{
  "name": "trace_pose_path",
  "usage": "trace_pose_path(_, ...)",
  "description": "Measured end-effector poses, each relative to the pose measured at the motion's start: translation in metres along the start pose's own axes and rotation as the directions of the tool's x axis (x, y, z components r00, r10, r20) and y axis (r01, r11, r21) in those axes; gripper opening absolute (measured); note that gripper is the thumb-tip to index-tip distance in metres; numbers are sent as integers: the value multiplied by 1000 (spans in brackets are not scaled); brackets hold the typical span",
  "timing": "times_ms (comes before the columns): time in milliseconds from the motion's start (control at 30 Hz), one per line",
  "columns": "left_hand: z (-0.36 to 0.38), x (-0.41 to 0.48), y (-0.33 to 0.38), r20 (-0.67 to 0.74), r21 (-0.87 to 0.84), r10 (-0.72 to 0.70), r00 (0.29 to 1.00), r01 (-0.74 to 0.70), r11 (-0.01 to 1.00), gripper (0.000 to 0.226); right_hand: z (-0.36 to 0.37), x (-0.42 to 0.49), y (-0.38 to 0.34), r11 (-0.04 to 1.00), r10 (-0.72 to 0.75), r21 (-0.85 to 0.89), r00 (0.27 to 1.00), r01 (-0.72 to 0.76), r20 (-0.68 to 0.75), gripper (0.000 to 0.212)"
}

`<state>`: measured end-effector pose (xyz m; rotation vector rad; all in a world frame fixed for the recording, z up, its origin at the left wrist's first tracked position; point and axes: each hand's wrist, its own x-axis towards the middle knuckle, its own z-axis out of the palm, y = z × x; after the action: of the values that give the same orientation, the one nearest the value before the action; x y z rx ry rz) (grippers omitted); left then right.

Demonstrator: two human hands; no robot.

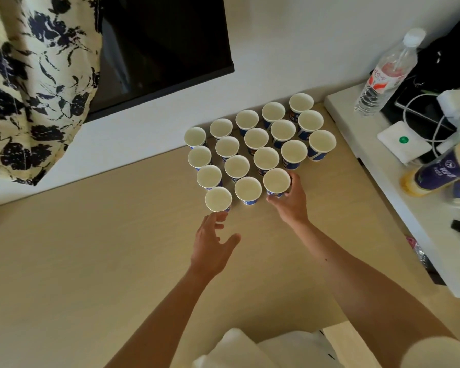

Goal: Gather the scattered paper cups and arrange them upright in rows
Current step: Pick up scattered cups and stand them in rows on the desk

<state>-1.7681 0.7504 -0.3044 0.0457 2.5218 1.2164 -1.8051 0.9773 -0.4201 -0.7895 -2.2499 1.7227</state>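
Note:
Several blue-and-white paper cups [256, 140] stand upright in slanted rows on the beige floor [91, 248] near the white wall. My right hand [290, 200] wraps around the near-right cup [276, 181] at the end of the front row, fingers on its side. My left hand [213, 243] hovers with its fingers apart just below the near-left cup [218, 199], fingertips close to its base, holding nothing. The cup [248, 190] between them stands free.
A white low shelf [369, 166] runs along the right, carrying a water bottle [385, 73], cables, a white box with a green dot [402, 142] and tilted bottles [436, 171]. A dark screen [165, 43] hangs on the wall. A floral curtain [32, 83] hangs at the left.

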Motion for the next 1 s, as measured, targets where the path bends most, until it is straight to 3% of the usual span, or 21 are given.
trace_pose_path(133,-4,2,-8,-21,-48,-38,999,37,998,49,-4,-25,11,997,66,-29,995,-69,-72,86)
trace_pose_path(300,-20,0,-25,-89,-162,-98,991,83,983,47,8,-96,14,996,58,-56,979,-70,-195,72)
trace_pose_path(533,-95,-23,-88,-278,-312,-267,923,176,934,48,92,-153,-38,999,-42,-13,987,44,154,62)
trace_pose_path(733,-201,-63,-176,-451,-346,-372,811,225,911,47,220,-187,-113,982,-178,32,862,186,475,61)
trace_pose_path(833,-260,-77,-225,-507,-343,-395,766,241,908,47,289,-209,-147,966,-224,17,796,259,562,61)
trace_pose_path(1000,-356,-102,-304,-555,-319,-401,729,259,912,49,397,-268,-188,966,-186,-4,710,257,679,62)
